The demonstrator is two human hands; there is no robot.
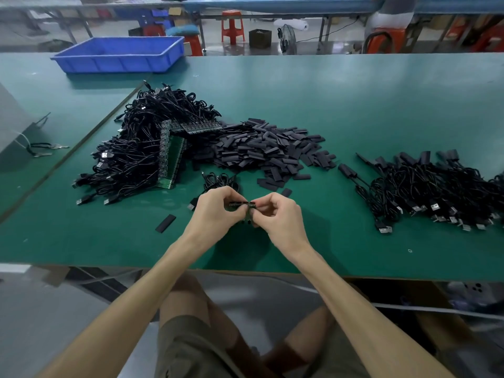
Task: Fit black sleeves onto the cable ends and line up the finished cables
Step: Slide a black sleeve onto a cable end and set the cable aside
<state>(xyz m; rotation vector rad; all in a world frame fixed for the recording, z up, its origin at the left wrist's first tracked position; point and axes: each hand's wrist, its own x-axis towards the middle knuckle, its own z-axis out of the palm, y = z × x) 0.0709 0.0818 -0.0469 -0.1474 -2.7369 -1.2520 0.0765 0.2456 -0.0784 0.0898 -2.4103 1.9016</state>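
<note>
A blue tray [120, 54] of moulded plastic, with ribbed walls and a rolled rim, stands at the far left of the green worktop [327, 99]; what shows of its inside is smooth blue floor.

In front of it lies a tall heap of unfinished cables [128, 156]. They are thin, glossy black cords with silver USB plugs sticking out at the edges. Long green panels [171, 156] of small circuit boards lean against the heap's right side. Just beside them spreads a loose mound of black sleeves [270, 148], flat matte rectangles lying at all angles. One loose sleeve [165, 223] lies apart near the front edge.

On the right, well apart from the mound, the finished cables [425, 186] lie roughly in a row, with sleeved ends pointing away and plugs pointing toward the person.

At the front centre, the left hand [215, 211] and right hand [278, 216] meet above the worktop. The curled fingers [226, 193] of both pinch a narrow board strip [241, 204], green with dark parts along it. It seems to be a single small piece, though the hands hide most of it. A coiled black cable [221, 181] lies just behind the hands.
</note>
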